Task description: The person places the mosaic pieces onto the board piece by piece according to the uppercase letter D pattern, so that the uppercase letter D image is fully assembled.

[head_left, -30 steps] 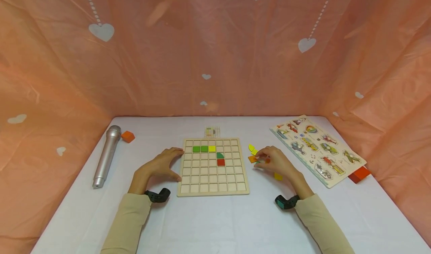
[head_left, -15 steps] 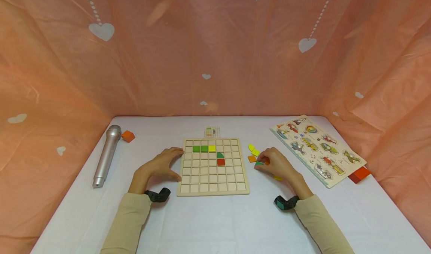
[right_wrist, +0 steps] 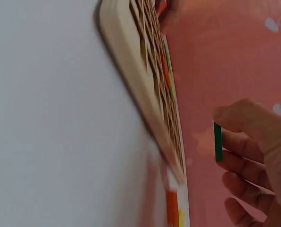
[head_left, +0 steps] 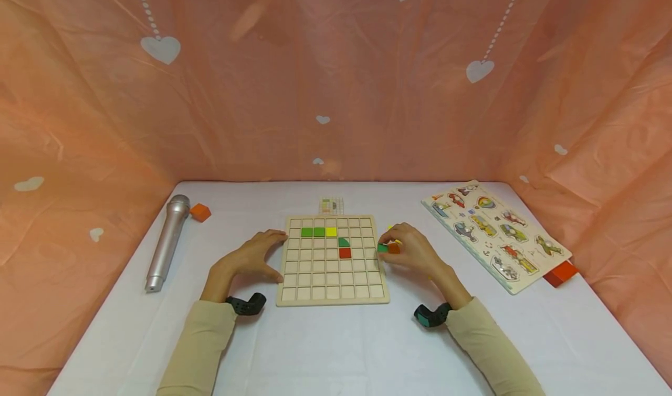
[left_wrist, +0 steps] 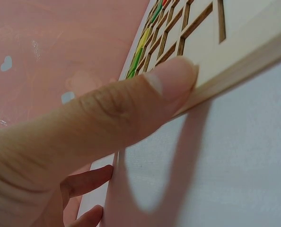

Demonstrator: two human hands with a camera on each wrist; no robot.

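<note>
Beside the right edge of the pale wooden board [head_left: 318, 266], a green piece [head_left: 382, 248] was held between the thumb and fingertips of the right hand [head_left: 415, 250], which half a second earlier had been positioned farther right over the white tablecloth [head_left: 325, 343]. By that shift the green piece had been brought leftward to the rim, while the board was left in place. An orange piece [head_left: 394, 248] (glimpsed through the curve of the fingers) was left where it had been. No change was shown by the left hand [head_left: 252, 254], whose spread thumb and fingers were laid against the board's left edge. In the right wrist view the green piece was seen edge-on, as a thin, straight strip clear of the board. On the grid, two green squares [head_left: 312, 232] and a yellow square [head_left: 331, 232] were lined up in one row; lower and to the right, a round-cornered green tile [head_left: 343, 243] was set directly above a red square [head_left: 345, 253].
</note>
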